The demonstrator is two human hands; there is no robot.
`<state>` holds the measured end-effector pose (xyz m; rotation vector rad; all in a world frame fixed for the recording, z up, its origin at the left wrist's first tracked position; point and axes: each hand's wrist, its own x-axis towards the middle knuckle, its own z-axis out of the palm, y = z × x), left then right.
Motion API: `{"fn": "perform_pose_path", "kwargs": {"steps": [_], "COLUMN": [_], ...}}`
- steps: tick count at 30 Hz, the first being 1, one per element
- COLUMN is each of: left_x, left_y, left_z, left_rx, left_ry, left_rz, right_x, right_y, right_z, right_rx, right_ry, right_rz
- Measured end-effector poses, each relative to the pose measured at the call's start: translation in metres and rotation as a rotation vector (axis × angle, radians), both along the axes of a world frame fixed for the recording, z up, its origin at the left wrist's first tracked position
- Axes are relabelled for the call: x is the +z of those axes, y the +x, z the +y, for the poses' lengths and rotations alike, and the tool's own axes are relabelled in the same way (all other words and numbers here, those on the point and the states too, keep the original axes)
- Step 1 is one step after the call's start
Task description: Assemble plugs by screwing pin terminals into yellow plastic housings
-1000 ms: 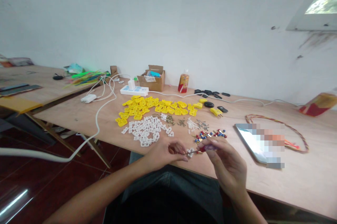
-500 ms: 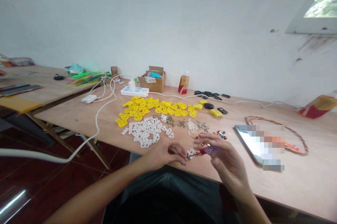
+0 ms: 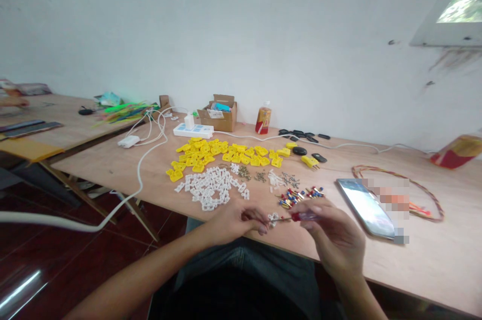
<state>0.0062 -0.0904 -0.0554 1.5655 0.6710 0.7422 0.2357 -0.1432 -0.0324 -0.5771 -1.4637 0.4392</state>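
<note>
My left hand [image 3: 235, 222] pinches a small white plastic piece [image 3: 273, 218] at its fingertips, just above the near table edge. My right hand [image 3: 333, 234] grips a screwdriver [image 3: 303, 216] with a red and clear handle, its thin shaft reaching to that white piece. Small colored crimp terminals [image 3: 297, 198] lie just beyond my right fingers. Farther off are a heap of white plastic pieces [image 3: 205, 189], a spread of yellow plastic parts [image 3: 226, 154], and small brass screws [image 3: 244, 173].
The wooden table [image 3: 433, 260] also holds a phone [image 3: 365, 207], a braided wire loop [image 3: 399, 179], a power strip [image 3: 193, 131], a cardboard box [image 3: 222, 119] and a bottle [image 3: 263, 118]. Another person's hand [image 3: 13, 103] rests on the left table.
My right hand has shifted slightly right and no longer covers the colored terminals. Another person's hand has come into view at the far left.
</note>
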Motion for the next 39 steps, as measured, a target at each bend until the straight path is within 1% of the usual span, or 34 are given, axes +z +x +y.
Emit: {"fn": "perform_pose_path", "kwargs": {"steps": [2, 4, 5, 6, 8, 9, 10, 11, 13, 15, 17, 19, 24, 28, 34, 39], "left_x": [0.008, 0.022, 0.031, 0.041, 0.058, 0.064, 0.069, 0.071, 0.07, 0.064, 0.058, 0.052, 0.043, 0.039, 0.038, 0.038], "left_y": [-0.002, -0.004, -0.005, -0.006, -0.005, -0.004, -0.002, 0.001, 0.008, 0.014, 0.018, 0.019, 0.018, 0.014, 0.006, 0.002], "left_z": [0.001, 0.01, 0.018, 0.028, 0.055, 0.071, 0.087, 0.103, 0.131, 0.151, 0.164, 0.171, 0.177, 0.177, 0.174, 0.178], "left_rx": [0.057, 0.152, 0.2, 0.242, 0.275, 0.283, 0.266, 0.246, 0.212, 0.18, 0.153, 0.131, 0.109, 0.112, 0.065, 0.083], "left_ry": [0.073, 0.188, 0.261, 0.344, 0.527, 0.588, 0.629, 0.641, 0.655, 0.664, 0.67, 0.674, 0.695, 0.747, 0.824, 0.868], "left_rz": [0.079, 0.153, 0.187, 0.22, 0.326, 0.392, 0.468, 0.5, 0.541, 0.565, 0.58, 0.583, 0.596, 0.653, 0.748, 0.778], "right_x": [-0.001, -0.002, -0.002, -0.003, -0.003, -0.003, -0.004, -0.004, -0.006, -0.007, -0.006, -0.005, -0.005, -0.006, -0.005, -0.004], "right_y": [0.003, 0.009, 0.012, 0.015, 0.019, 0.019, 0.019, 0.018, 0.016, 0.014, 0.013, 0.014, 0.015, 0.013, 0.011, 0.011], "right_z": [0.0, 0.002, 0.003, 0.005, 0.008, 0.009, 0.01, 0.011, 0.011, 0.011, 0.011, 0.011, 0.013, 0.014, 0.014, 0.014], "right_rx": [-0.098, -0.183, -0.212, -0.228, -0.239, -0.23, -0.217, -0.202, -0.185, -0.184, -0.189, -0.182, -0.17, -0.156, -0.118, -0.1], "right_ry": [0.017, 0.025, 0.029, 0.032, 0.03, 0.028, 0.024, 0.021, 0.016, 0.002, -0.006, 0.0, 0.013, 0.016, 0.026, 0.032], "right_rz": [0.12, 0.229, 0.262, 0.284, 0.308, 0.311, 0.31, 0.303, 0.278, 0.254, 0.244, 0.239, 0.224, 0.197, 0.184, 0.181]}}
